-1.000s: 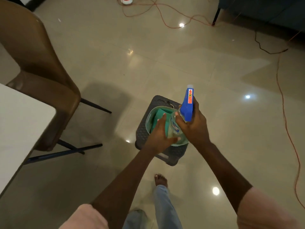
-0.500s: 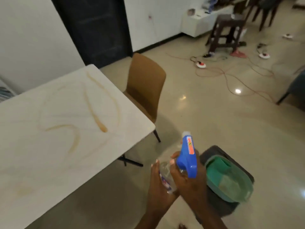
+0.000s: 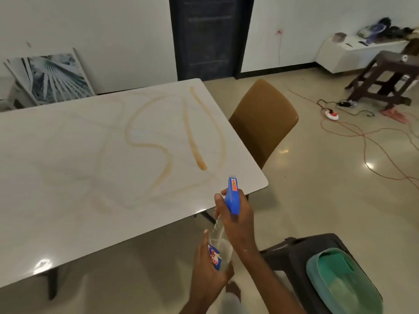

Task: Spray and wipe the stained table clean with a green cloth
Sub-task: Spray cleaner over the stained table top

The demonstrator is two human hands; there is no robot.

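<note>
The view has swung up from the floor to the white stone counter (image 3: 68, 177) with its brown looping stains (image 3: 199, 141); both hands carried the clear spray bottle with blue trigger head (image 3: 233, 198) toward it; right hand (image 3: 238, 220) fingers curl round the neck, left hand (image 3: 210, 266) fingers cup the base; the green cloth (image 3: 335, 268) lies in the basin beside; spraying looks next.

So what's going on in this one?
A person stands at the corner of a white table streaked with brown stains. The right hand grips the blue head of a spray bottle; the left hand holds its clear body. A green cloth lies in a basin on a dark stool, untouched. No wiping yet.
</note>
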